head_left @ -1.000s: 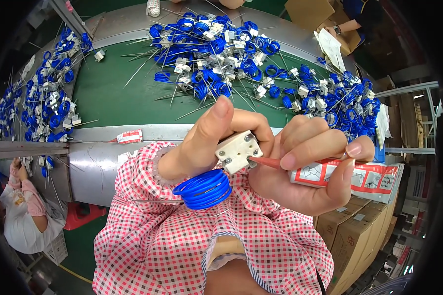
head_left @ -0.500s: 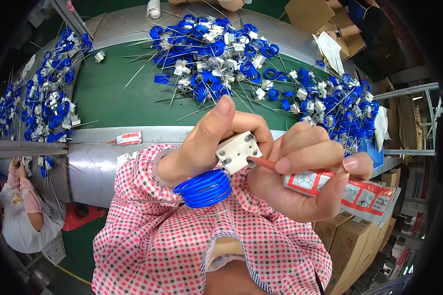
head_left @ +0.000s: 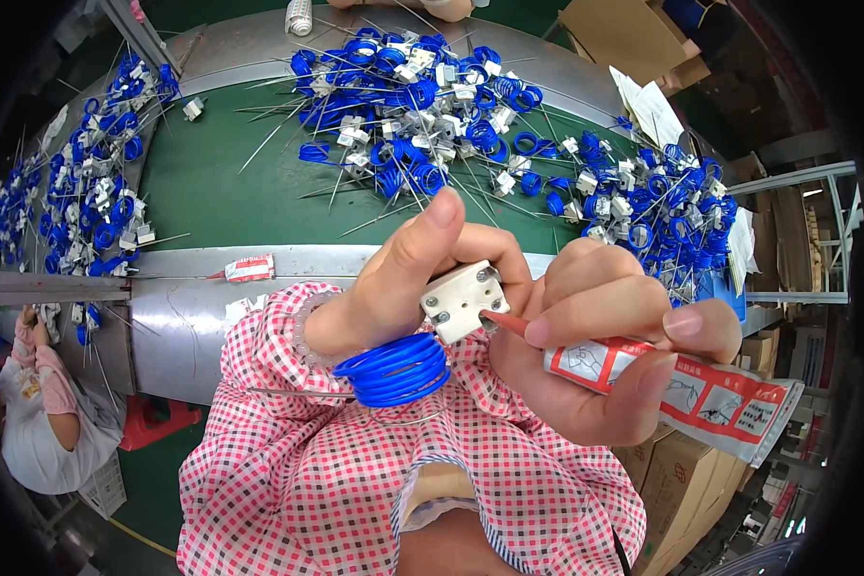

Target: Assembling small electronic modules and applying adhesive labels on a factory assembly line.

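Observation:
My left hand (head_left: pixel 398 269) is closed around a white ceramic terminal block (head_left: pixel 463 297), its holed face turned up and metal screws showing in it. From the block hangs a coil of blue tubing (head_left: pixel 394 372), below my left wrist, with a thin metal wire by it. My right hand (head_left: pixel 610 302) grips a red-and-white squeeze tube (head_left: pixel 686 389) between thumb and fingers. The tube's pointed red nozzle (head_left: pixel 504 322) touches or nearly touches a hole near the block's lower right edge.
On the green belt (head_left: pixel 221 182) ahead lies a big heap of blue coils with white blocks (head_left: pixel 422 106) and thin wires. More heaps lie left and right. A second tube (head_left: pixel 250 268) rests on the metal ledge. Cardboard boxes (head_left: pixel 686 480) stand lower right; another person (head_left: pixel 58 422) is at left.
My right hand's fingers have shifted on the tube, whose tail has swung right and down. The nozzle stays at the block. At the back right, a person's arm has left the open box.

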